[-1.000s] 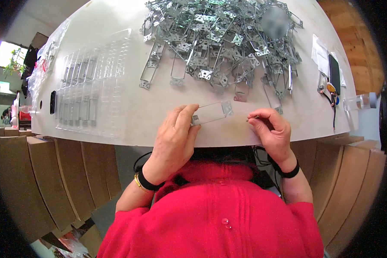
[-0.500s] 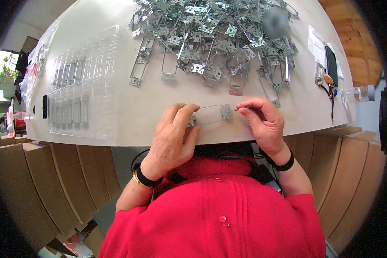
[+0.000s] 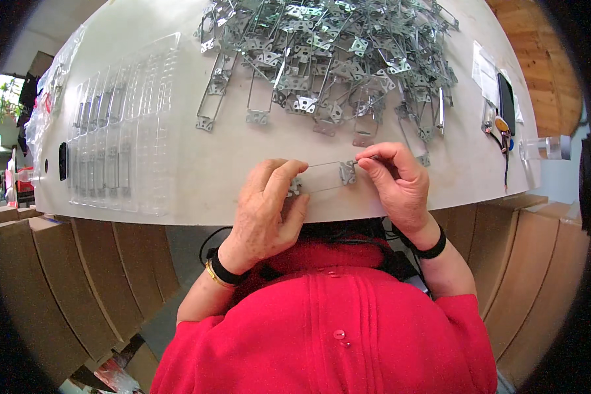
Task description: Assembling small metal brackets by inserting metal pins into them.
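Near the table's front edge lies a wire frame (image 3: 323, 190) with a small punched metal plate (image 3: 347, 173) at its right end. My left hand (image 3: 264, 209) is closed on the frame's left end, its fingers partly covering a second plate there. My right hand (image 3: 398, 186) pinches a small, thin dark piece whose kind I cannot make out. The tips of its thumb and forefinger are at the upper corner of the right plate. Beyond my hands spreads a big heap of similar wire-and-plate metal parts (image 3: 306, 103).
On the left lies a clear plastic tray (image 3: 152, 131) holding several metal parts, with a small black object (image 3: 63, 161) beside it. A phone (image 3: 505, 96), a cable (image 3: 506, 161) and a clear container (image 3: 546, 148) are at the right. Cardboard boxes (image 3: 65, 276) stand below the table edge.
My right hand has moved slightly left, bringing the small piece up to the right plate. The left hand keeps its hold on the frame.
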`<state>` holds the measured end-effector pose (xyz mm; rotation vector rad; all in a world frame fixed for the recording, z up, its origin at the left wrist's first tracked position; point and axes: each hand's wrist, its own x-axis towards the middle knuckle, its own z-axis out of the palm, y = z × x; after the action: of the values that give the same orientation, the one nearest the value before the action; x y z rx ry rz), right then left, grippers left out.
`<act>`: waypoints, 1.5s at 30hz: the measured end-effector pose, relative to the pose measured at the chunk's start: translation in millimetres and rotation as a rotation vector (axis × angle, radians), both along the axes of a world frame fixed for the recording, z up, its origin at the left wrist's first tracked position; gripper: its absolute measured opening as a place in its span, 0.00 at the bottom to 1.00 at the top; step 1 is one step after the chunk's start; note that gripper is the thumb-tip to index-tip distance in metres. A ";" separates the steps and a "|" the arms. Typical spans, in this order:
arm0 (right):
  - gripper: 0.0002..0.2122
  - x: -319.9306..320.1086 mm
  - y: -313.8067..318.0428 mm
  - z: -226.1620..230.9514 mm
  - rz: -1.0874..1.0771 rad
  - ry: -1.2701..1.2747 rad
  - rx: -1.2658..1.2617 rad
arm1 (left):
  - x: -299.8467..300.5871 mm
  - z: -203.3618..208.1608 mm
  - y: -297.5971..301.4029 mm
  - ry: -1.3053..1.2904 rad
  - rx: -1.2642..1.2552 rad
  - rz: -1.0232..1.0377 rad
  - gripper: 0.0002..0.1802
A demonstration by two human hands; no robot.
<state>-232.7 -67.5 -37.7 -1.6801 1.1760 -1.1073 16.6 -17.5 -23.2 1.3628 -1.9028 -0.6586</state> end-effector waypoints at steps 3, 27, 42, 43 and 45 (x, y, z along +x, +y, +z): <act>0.06 0.6 -0.6 1.3 0.001 0.023 -0.005 | 0.6 -1.6 -0.2 0.006 -0.014 -0.002 0.27; 0.07 3.0 -4.2 4.1 0.027 0.111 -0.082 | 1.9 -6.2 -1.5 0.015 -0.054 -0.017 0.28; 0.08 3.8 -4.0 4.5 0.029 0.148 -0.112 | 2.5 -10.0 -2.0 0.033 -0.104 -0.022 0.28; 0.08 3.7 -4.1 3.9 0.027 0.145 -0.108 | 2.6 -9.8 -2.0 0.029 -0.107 -0.021 0.28; 0.08 3.7 -4.6 5.0 0.034 0.157 -0.120 | 2.6 -10.5 -2.0 0.031 -0.108 -0.022 0.28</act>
<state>-228.9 -72.1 -32.8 -1.9015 1.1938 -1.0587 19.1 -19.5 -33.8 1.2584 -1.9025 -0.5756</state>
